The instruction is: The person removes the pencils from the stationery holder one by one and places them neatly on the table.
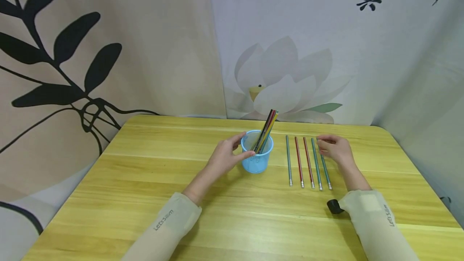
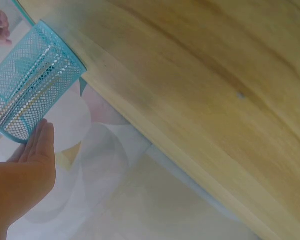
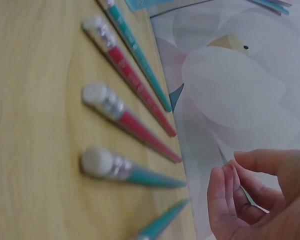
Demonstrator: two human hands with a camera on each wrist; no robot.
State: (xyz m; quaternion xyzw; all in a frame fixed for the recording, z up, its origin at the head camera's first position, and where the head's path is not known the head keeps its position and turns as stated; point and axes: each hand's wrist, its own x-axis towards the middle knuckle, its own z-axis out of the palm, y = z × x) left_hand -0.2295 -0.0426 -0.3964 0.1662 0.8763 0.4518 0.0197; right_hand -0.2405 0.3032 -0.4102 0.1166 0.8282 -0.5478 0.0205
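Wooden table [image 1: 145, 164], printed backdrop [image 1: 290, 15] behind its far edge. Five pencils lay in a row nearer the far edge than the near one, erasers toward the near edge: left teal pencil [image 1: 288, 160], two red pencils [image 1: 299, 162], second teal pencil [image 1: 316, 163] and, closest to the right edge, the rightmost teal pencil [image 1: 325, 170]. Right hand [image 1: 337, 150] was at the far end of that last one, thumb and fingertips drawn close together; could not tell whether they pinched it or merely hovered beside it. Key relation: from those fingertips the pencil's long axis ran back toward the near edge, slanting slightly rightward, the blue mesh cup [image 1: 256, 164] off to the left beyond the other four. Right hand much the nearer to this pencil; left hand [image 1: 228, 154] well apart from it, gripping the cup's left side, thumb across the front by the rim. Cup stood upright toward the far edge, a bundle of pencils [image 1: 268, 128] inside leaning rightward.
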